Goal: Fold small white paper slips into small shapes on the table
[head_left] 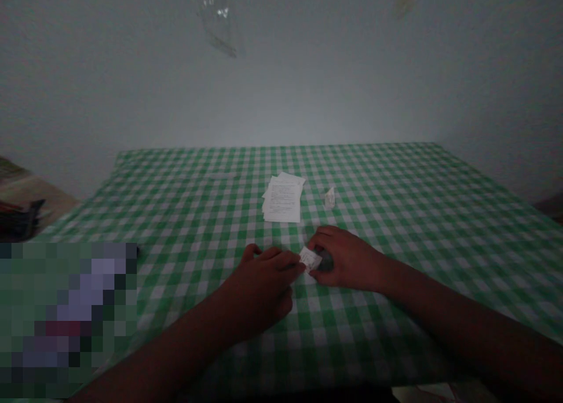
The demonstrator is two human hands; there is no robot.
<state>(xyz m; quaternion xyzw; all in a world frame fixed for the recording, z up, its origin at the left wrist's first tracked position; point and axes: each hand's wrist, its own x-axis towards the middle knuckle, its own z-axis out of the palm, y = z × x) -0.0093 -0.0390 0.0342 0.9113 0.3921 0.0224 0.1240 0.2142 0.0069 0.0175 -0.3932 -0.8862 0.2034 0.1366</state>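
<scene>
A small folded piece of printed paper [310,260] is between my two hands, low over the checked tablecloth. My right hand [345,257] grips it from the right, thumb at the near side and fingers curled at the far side. From the left, my left hand [268,277] has its fingertips closed at the paper's edge, with the thumb mostly hidden. Beyond my hands lies a loose stack of printed sheets [284,200]. To its right stands another small folded paper [329,197].
A green and white checked cloth [387,186] covers the table, which reaches a pale wall [281,86] at the back. Clear plastic [215,16] hangs on the wall. A blurred-out patch [65,321] hides the left front. Dark items [20,218] lie beyond the left edge.
</scene>
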